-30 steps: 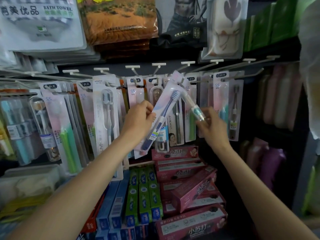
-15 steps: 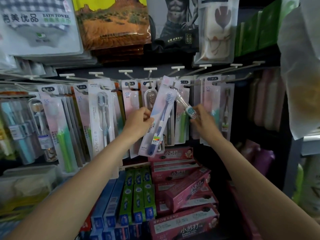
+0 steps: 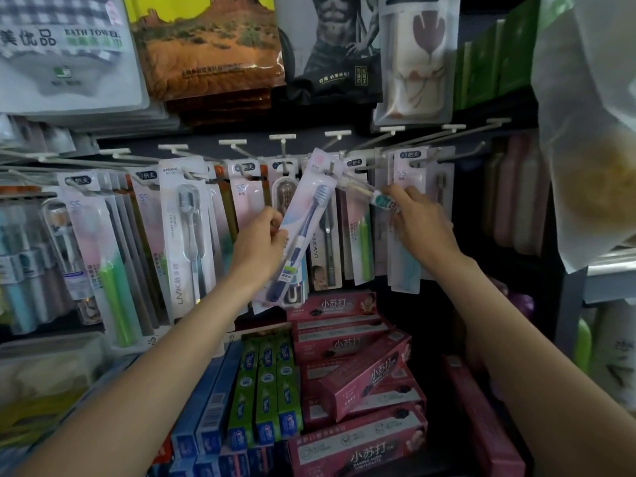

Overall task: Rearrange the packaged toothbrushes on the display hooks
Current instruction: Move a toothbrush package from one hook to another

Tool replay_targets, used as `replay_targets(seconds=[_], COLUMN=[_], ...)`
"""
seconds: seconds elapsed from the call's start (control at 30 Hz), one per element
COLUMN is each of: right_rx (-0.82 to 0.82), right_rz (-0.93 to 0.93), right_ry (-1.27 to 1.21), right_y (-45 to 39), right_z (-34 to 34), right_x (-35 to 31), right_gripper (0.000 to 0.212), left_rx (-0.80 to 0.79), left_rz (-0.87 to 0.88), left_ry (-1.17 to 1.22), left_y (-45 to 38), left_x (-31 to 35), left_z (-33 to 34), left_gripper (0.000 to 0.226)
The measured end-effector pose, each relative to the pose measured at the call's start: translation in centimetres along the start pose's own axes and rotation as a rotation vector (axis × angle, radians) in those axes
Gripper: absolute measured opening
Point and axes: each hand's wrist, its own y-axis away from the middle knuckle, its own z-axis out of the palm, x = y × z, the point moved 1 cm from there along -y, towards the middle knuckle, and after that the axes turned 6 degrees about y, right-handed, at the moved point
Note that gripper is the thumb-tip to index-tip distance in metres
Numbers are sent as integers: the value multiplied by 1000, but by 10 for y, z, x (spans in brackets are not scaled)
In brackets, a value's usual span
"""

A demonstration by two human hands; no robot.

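**Inspector:** Shop display wall [image 3: 447, 139], dark-backed, with a row of white metal hooks [image 3: 282, 146] across its middle. Carded toothbrush packs [image 3: 186, 232] hang side by side from them. Report the hands.

**Assistant:** Left hand [image 3: 260, 249] is clenched on a pale pink carded pack holding a navy-blue toothbrush [image 3: 303, 232]. The pack is tilted, top end up and to the right, its hang tab at the tip of a centre hook. Whether the tab is threaded on, I cannot tell.

**Inspector:** Right hand?

**Assistant:** Right hand [image 3: 418, 225] is just right of that pack. Its fingertips pinch a slim clear toothbrush pack with a green-and-white label [image 3: 370, 194], which slants up-left toward the same hook. The two packs nearly meet at their top ends.

**Inspector:** Below the hooks?

**Assistant:** Lower shelf carries pink toothpaste cartons [image 3: 361, 376] stacked at the centre and right, with green toothpaste cartons [image 3: 265, 390] and blue toothpaste cartons [image 3: 210, 414] standing to their left. Bagged bath towels [image 3: 62, 49] hang along the wall's upper-left edge.
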Motion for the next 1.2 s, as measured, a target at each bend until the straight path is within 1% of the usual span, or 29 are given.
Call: replay_targets(seconds=[0.2, 0.33, 0.4, 0.43, 0.5, 0.57, 0.63, 0.8, 0.87, 0.97, 1.03, 1.13, 1.2], right_rx=[-31, -12, -27, -55, -121, -122, -107, -107, -103, -127, -143, -163, -168], right_rz=[27, 38, 25, 23, 75, 143, 155, 110, 90, 40, 8, 19, 56], right_ry=[-28, 29, 38, -18, -258, -462, -533, -423, -354, -169, -94, -96, -183], right_y=[2, 2, 3, 4, 9, 15, 18, 9, 4, -2, -3, -4, -6], right_z=[9, 5, -1, -3, -5, -6, -4, -6, -10, -18, -22, -24, -24], right_x=[-2, -7, -8, -8, -9, -8, -7, -5, -3, 0, 0, 0, 1], right_gripper=[38, 39, 36, 35, 37, 42, 43, 33, 34, 37, 39, 39, 37], left_rx=[39, 37, 36, 37, 38, 48, 57, 49, 43, 43, 60, 83, 95], left_rz=[-4, 16, 19, 20, 25, 32, 39, 21, 29, 29, 14, 3, -27], left_ry=[0, 9, 26, 40, 64, 72, 72, 133, 150, 192, 232, 279, 319], left_y=[-1, -1, 0, 0, 0, 1, 2, 3, 3, 3, 3, 4, 6], left_x=[0, 1, 1, 0, -1, -2, -1, -2, -3, -3, -3, -4, -7], left_z=[-1, -1, 0, 1, 1, 0, -1, -3, -1, 4, 5, 3, 0], left_gripper=[11, 11, 10, 10, 9, 7, 7, 14, 15, 18, 16, 10, 10])
